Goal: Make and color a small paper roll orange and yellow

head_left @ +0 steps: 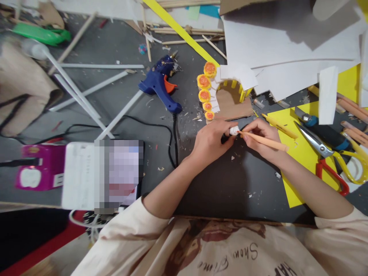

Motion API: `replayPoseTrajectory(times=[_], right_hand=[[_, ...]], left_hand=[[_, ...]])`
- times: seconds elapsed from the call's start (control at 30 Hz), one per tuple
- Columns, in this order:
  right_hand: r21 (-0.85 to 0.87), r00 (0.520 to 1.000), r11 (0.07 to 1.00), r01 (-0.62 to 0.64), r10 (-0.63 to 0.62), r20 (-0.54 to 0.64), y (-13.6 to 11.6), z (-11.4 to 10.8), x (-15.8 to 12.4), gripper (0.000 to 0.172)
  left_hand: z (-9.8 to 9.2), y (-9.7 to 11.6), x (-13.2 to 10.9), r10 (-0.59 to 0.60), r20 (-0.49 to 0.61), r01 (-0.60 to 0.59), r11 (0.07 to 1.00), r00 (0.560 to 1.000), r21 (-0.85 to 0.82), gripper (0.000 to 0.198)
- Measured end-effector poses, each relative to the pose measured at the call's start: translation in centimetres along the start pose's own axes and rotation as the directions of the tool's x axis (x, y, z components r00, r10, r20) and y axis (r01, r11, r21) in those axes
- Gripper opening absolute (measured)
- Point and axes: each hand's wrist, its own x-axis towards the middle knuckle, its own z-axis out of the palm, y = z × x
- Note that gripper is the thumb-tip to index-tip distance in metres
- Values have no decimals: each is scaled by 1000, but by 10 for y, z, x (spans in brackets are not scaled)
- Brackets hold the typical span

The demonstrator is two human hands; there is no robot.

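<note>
My left hand (212, 141) is closed in a pinch on a small white piece (234, 130) just below a brown cardboard arch model (230, 102). My right hand (260, 138) grips a pale orange pencil (266, 142) like a pen, its tip touching the white piece. The arch has a row of orange and yellow paper flowers (204, 94) along its left side and yellow strips under a white paper top. Both hands rest on the dark grey table (224, 184).
A blue hot glue gun (161, 82) with its black cord lies left of the arch. Scissors (327, 149) and yellow paper (299, 153) are at the right, white paper sheets (287, 50) behind. White sticks (86, 92) and a pink box (37, 166) lie left.
</note>
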Motion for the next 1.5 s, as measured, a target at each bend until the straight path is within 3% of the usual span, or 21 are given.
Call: replayPoseTrajectory(times=[0.27,0.7,1.5], right_hand=[[25,1000,1000,-5,5,0,3,0,-1,17],[50,1000,999,-10,10,1,3,0,-1,18],[-5,999,999,-32,32,-3,1,1,0,11]], left_hand=[[0,1,0,-28,15,27,999,1000,17,31],[3,-2,-1,39,-44,-38,999,998,16,29],[-1,1,0,-54,49,53,999,997,10,31]])
